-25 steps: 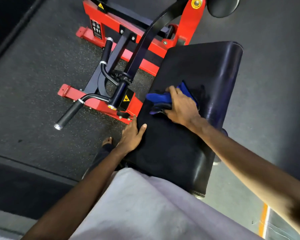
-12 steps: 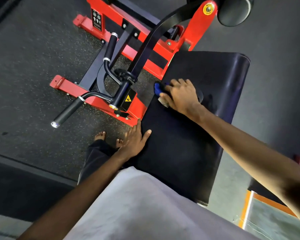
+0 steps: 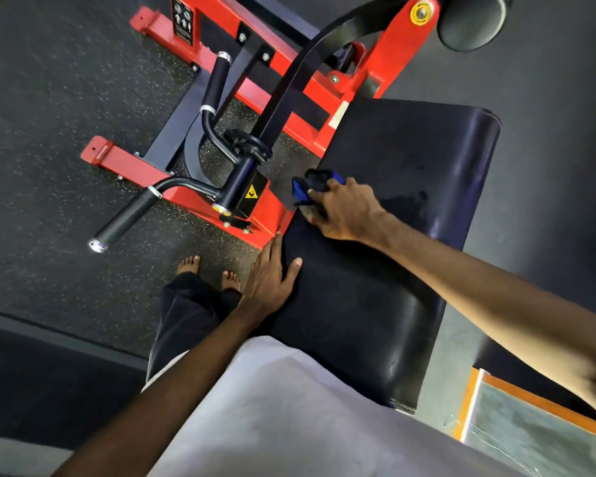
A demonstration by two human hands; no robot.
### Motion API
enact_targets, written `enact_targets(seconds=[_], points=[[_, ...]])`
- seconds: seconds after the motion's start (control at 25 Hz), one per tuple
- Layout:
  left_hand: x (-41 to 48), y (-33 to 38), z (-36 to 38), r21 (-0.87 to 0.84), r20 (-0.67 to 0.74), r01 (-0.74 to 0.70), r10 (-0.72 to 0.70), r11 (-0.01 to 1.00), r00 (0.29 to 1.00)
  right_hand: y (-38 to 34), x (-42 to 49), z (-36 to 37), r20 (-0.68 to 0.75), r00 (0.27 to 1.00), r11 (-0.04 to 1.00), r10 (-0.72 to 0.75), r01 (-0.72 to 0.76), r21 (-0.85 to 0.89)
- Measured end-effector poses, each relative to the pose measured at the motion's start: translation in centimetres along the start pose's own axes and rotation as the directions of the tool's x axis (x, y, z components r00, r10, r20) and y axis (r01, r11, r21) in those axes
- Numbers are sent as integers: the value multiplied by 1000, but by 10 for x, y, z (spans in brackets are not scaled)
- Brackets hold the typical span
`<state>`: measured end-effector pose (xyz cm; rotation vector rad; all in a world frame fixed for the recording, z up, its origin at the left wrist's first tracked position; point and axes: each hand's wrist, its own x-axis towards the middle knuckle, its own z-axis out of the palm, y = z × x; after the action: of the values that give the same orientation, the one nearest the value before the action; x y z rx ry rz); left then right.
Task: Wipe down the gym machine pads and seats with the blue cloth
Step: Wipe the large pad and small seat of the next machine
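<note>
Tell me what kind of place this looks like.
Most likely a gym: a red steel machine frame with black grip handles, a black padded bench where the right hand holds a blue cloth, and speckled rubber flooring.

Blue cloth (image 3: 301,194) now at pad (image 3: 375,304) edge

Pad (image 3: 410,160) open toward right and far end. Left edge tight: post (image 3: 243,182) and red frame (image 3: 276,215) just beside.
</note>
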<state>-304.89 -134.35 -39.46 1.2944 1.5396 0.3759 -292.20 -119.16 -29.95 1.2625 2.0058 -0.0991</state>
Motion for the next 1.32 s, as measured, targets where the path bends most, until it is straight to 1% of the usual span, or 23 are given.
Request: enact_targets(seconds=[0.08,0.12,0.24,0.28,0.32,0.4,0.44,0.48,0.52,0.6,0.64,0.68,0.8,0.84,0.88,1.0,1.04,1.08,1.16,1.2,1.24,1.28,1.32], points=[[2,-3,2,15,-23,27,-27,1000,999,16,13,-4,23,999,995,-36,34,92],[2,-5,3,32,-24,43,-42,999,999,21,12,1,-2,999,991,-44,44,126],[1,-7,5,26,-26,56,-55,998,998,19,7,37,-232,969,967,-88,139,212],[1,-8,5,11,-33,45,-45,999,998,13,13,43,-272,960,961,-72,140,239],[3,-8,6,-5,-37,33,-33,999,999,5,26,41,-268,963,958,-32,105,265],[6,-11,7,-39,-31,-3,1,999,1000,-9,55,25,-180,981,957,74,-19,288],[7,-15,8,-67,-25,-18,16,998,1000,-16,61,19,-129,987,962,95,-58,268],[9,-18,10,-92,-15,-33,31,995,999,-21,58,19,-109,991,968,77,-48,246],[10,-21,12,-111,1,-35,35,993,999,-24,47,25,-126,992,974,20,9,225],[11,-25,14,-119,9,-37,38,992,999,-15,16,40,-221,970,962,-104,155,226],[12,-25,15,-115,2,-48,48,992,999,1,10,39,-265,959,955,-98,165,246],[12,-22,14,-115,-13,-61,60,991,998,19,13,36,-284,957,958,-54,130,255],[22,-13,10,-150,-32,-99,95,984,995,62,38,11,-240,951,955,196,-130,266],[31,-9,8,-156,-30,-109,105,982,994,64,40,9,-239,938,944,251,-182,275],[42,-4,7,-153,-17,-123,122,981,992,59,34,11,-257,930,945,263,-194,264],[66,5,6,-130,28,-170,175,977,984,32,-19,34,-285,946,973,152,-93,212],[70,4,9,-125,29,-181,186,975,982,36,-33,35,-297,946,975,130,-67,214],[73,3,11,-123,26,-190,194,974,981,51,-36,31,-307,941,973,143,-76,219],[74,-2,13,-110,5,-217,219,970,976,92,-22,16,-321,901,948,291,-228,220],[74,-4,14,-96,-9,-239,239,966,971,113,-14,8,-337,858,917,387,-322,234],[75,-4,15,-84,-18,-262,262,961,965,127,-11,5,-342,824,888,453,-381,257],[76,-4,16,-82,-21,-280,279,957,960,131,-9,6,-338,811,874,478,-401,275],[76,-2,16,-93,-19,-285,284,954,959,124,-9,9,-338,815,878,471,-395,271]])
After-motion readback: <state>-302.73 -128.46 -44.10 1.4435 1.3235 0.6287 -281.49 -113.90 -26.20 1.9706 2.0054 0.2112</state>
